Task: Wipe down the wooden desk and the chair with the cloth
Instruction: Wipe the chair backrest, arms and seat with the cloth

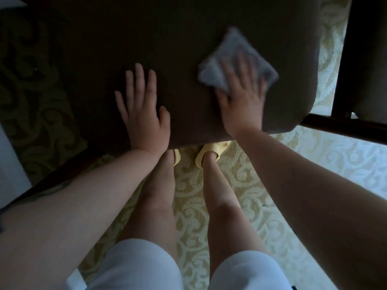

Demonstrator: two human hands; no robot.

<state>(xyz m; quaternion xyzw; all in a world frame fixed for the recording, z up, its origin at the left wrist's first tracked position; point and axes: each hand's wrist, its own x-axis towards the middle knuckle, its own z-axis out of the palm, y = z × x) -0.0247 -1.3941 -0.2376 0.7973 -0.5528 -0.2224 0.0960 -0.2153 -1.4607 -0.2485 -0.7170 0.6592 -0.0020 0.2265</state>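
Note:
A dark brown padded chair seat (178,49) fills the upper middle of the head view. My right hand (243,97) lies flat with spread fingers on a folded grey cloth (222,63), pressing it onto the seat near its front right corner. The cloth looks blurred. My left hand (142,109) rests flat on the seat near the front edge, fingers straight and apart, holding nothing. The desk is not clearly in view.
Dark wooden rails (343,126) of the chair frame or other furniture run at the right. A patterned cream carpet (314,164) covers the floor. My legs and yellow sandals (211,151) stand just below the seat's front edge. Something white (8,164) is at the left edge.

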